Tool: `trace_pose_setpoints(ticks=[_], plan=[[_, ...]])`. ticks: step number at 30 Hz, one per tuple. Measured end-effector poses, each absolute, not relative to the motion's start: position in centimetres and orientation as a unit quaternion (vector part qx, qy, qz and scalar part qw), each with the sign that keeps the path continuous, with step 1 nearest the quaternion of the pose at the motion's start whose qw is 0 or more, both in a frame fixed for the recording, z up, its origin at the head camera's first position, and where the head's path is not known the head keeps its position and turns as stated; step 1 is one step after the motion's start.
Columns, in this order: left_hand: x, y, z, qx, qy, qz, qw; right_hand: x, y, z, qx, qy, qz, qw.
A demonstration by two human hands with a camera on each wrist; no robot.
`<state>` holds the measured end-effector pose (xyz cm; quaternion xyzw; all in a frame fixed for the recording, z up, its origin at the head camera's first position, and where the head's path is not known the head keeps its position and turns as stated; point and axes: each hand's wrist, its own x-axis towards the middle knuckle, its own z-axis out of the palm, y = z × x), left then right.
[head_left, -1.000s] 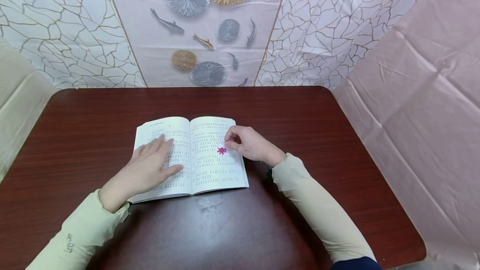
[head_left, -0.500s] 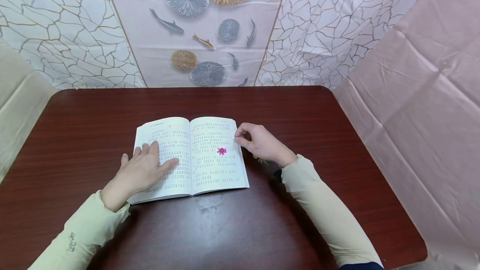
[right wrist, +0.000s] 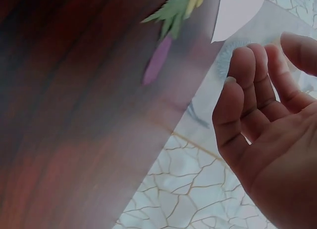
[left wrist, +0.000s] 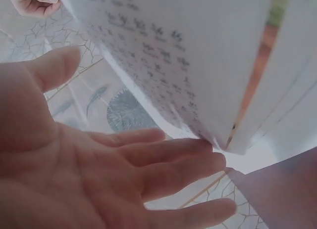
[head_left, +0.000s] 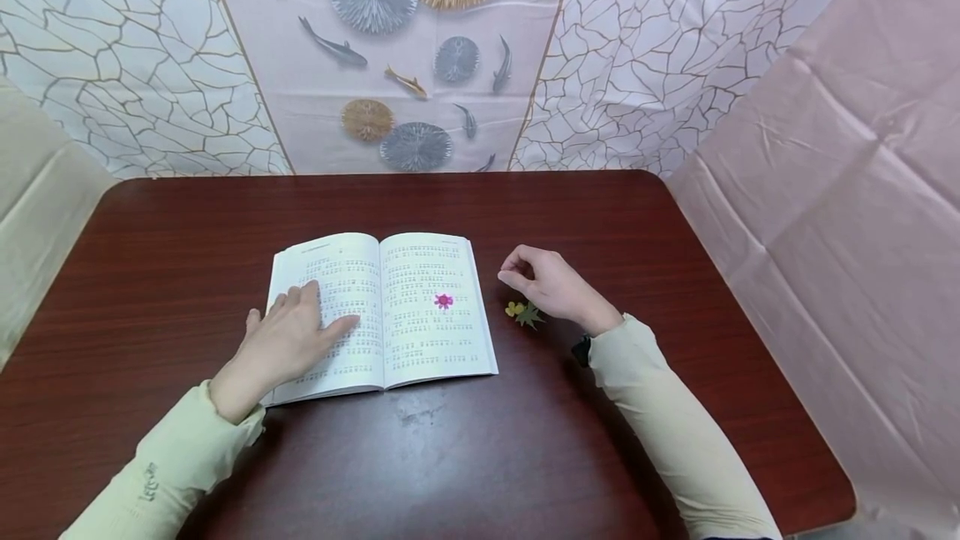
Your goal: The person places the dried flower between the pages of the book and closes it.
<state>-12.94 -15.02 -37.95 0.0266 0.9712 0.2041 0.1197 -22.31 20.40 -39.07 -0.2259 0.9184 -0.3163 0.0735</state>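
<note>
Here's the right hand (head_left: 553,283), hovering over the table (head_left: 600,223) just beyond the book's (head_left: 431,348) right edge, its grip narrow and holding nothing, fingers loosely curved with a small gap to the thumb. The pink flower (head_left: 443,301) lies to its left, a little apart, flat on the right page amid rows of print. Right beneath that hand, on the wood, sit yellow flowers (head_left: 514,309) and a jagged green leaf (head_left: 528,315), and the right wrist view picks out a slim purple petal (right wrist: 157,61) at the leaf's end. Over on the left page, the left hand (head_left: 281,340) goes wide, fingers stretched out, thumb off to the side, touching the paper. Textures now: smooth white paper curving into the spine, glossy red-brown wood grain, star-like petals, pale sleeves (head_left: 660,407), and behind it all creased cloth (head_left: 622,65) with crackle lines.
</note>
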Motion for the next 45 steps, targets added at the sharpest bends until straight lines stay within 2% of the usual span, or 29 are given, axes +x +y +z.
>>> trace_pose_setpoints(ticks=[18, 28, 37, 40, 45], plan=[[-13.0, -14.4, -38.0, 0.017, 0.978, 0.195, 0.077, -22.5, 22.5, -39.4, -0.167, 0.918, -0.34, 0.119], [-13.2, -14.2, -37.8, 0.014, 0.978, 0.195, 0.075, -22.5, 22.8, -39.5, -0.158, 0.929, -0.303, 0.143], [-13.1, -14.0, -37.5, 0.037, 0.967, 0.252, 0.026, -22.6, 22.7, -40.0, -0.172, 0.931, -0.291, 0.14], [-13.1, -13.8, -37.3, 0.062, 0.948, 0.311, 0.032, -22.7, 22.6, -40.0, -0.168, 0.932, -0.29, 0.14], [-13.0, -13.4, -37.0, 0.129, 0.914, 0.377, 0.074, -22.7, 22.5, -40.1, -0.162, 0.932, -0.29, 0.143]])
